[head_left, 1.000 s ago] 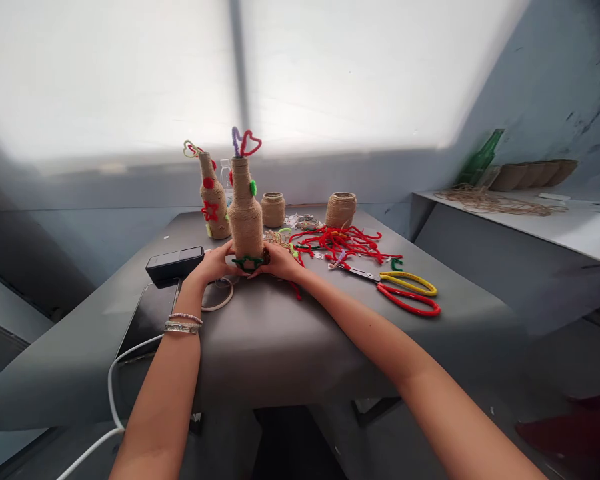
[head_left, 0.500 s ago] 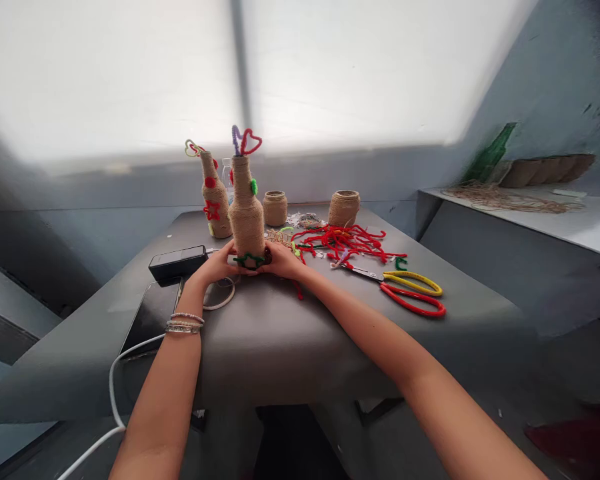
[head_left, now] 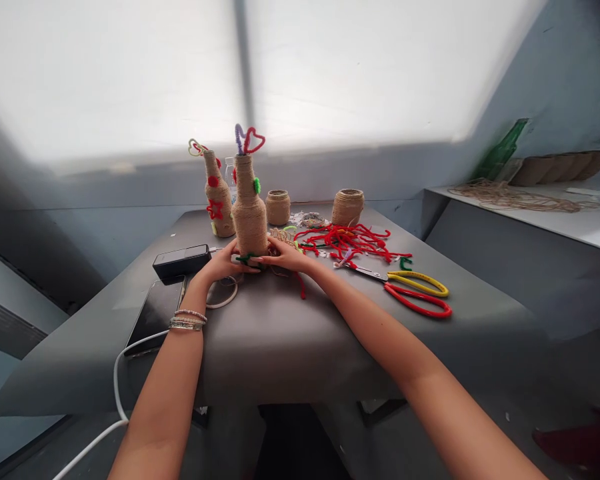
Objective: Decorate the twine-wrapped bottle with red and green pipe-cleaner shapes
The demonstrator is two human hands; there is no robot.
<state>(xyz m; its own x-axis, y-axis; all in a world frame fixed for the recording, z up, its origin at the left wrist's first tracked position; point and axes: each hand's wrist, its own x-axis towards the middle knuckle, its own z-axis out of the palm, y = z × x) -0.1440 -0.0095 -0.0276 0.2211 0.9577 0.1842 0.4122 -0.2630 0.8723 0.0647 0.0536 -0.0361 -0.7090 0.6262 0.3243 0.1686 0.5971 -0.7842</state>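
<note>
Between the fingers of a person's left hand [head_left: 221,263] and right hand [head_left: 287,256], a twine-wrapped bottle [head_left: 251,227] is held upright at a gray table [head_left: 260,347], grasped from both sides near its base. Right fingertips lie across a dark green pipe-cleaner shape [head_left: 243,259] there. Beyond the fingers, to their left, stands a second wrapped bottle [head_left: 223,223]; to their right lie red pipe cleaners [head_left: 347,237] and, farther right, scissors [head_left: 375,273].

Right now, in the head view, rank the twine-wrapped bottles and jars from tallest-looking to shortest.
1. Front twine-wrapped bottle (nearer)
2. Rear twine-wrapped bottle
3. Left twine-wrapped jar and right twine-wrapped jar: look too alike to rank
</note>
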